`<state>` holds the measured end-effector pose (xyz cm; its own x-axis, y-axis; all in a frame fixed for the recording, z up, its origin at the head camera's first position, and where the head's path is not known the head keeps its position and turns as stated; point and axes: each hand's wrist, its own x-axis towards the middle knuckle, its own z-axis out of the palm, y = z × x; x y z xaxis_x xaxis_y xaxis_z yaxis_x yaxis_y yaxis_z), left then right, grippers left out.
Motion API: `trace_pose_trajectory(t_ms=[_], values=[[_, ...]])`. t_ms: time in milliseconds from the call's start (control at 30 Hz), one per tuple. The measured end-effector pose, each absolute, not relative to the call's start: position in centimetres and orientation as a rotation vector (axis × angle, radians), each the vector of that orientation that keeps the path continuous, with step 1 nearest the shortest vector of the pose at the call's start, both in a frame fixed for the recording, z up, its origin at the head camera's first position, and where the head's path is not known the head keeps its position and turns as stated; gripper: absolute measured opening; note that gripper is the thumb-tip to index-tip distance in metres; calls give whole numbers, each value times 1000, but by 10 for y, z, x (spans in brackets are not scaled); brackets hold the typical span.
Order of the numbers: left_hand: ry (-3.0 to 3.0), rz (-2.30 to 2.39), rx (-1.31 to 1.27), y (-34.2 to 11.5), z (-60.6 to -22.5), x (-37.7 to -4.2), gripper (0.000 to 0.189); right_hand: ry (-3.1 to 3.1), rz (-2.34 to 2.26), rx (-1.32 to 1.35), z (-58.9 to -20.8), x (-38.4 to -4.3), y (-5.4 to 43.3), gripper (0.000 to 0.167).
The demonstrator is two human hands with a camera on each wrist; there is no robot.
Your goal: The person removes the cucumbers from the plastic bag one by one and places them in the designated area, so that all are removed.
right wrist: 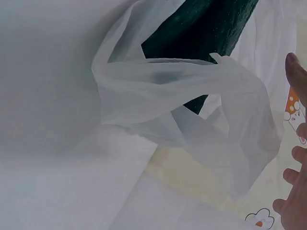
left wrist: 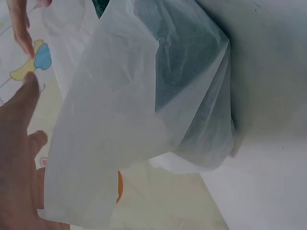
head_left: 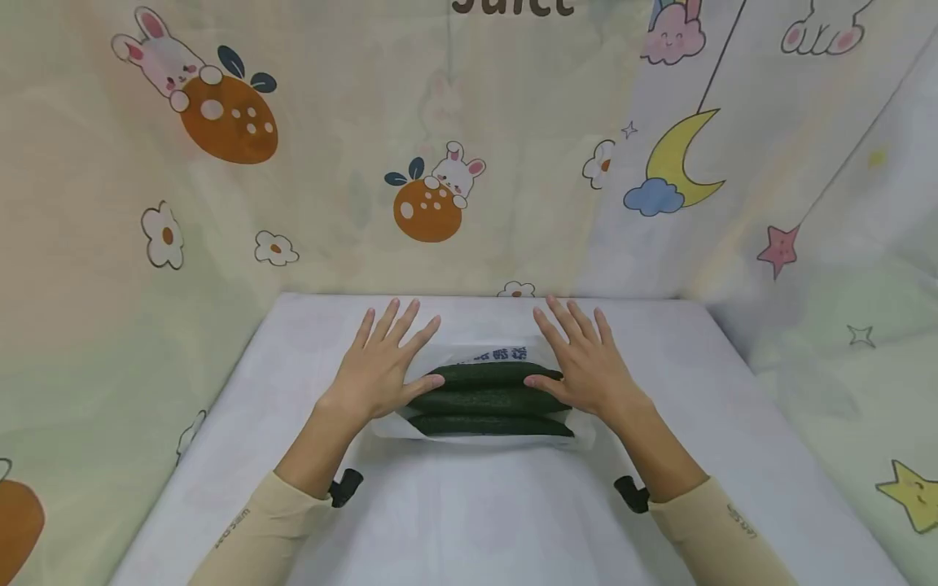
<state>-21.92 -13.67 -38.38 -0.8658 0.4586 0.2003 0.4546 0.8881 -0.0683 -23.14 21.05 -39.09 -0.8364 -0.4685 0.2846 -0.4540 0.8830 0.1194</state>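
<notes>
Three dark green cucumbers (head_left: 491,401) lie side by side, crosswise, on a white translucent plastic bag (head_left: 584,430) with dark blue print at its far side. Over their left end is my left hand (head_left: 377,370), fingers spread and straight, thumb tip overlapping the far cucumber. My right hand (head_left: 586,366) mirrors it at the right end, thumb also overlapping the cucumbers. In the left wrist view, loose bag film (left wrist: 105,96) hides part of the left hand and most of the cucumbers. The right wrist view shows cucumber ends (right wrist: 196,31) inside the bag's open folds.
A white-covered table (head_left: 469,513) spreads beneath everything. Behind it hangs a pale curtain (head_left: 330,163) printed with rabbits, oranges, flowers and a moon; it also borders both sides. Black wrist mounts (head_left: 346,488) sit at both sleeve cuffs.
</notes>
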Motion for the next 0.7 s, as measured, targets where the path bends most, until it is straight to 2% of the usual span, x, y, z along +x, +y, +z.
trace_pose_trajectory(t_ms=[400,700], values=[[-2786,-125,-741,-145,-395,-205,95,-2739,-138,652,-397,-218,214,106],[-2654,-490,-783,-161,-409,-194,94,-2731,-101,667,-403,-218,218,104]])
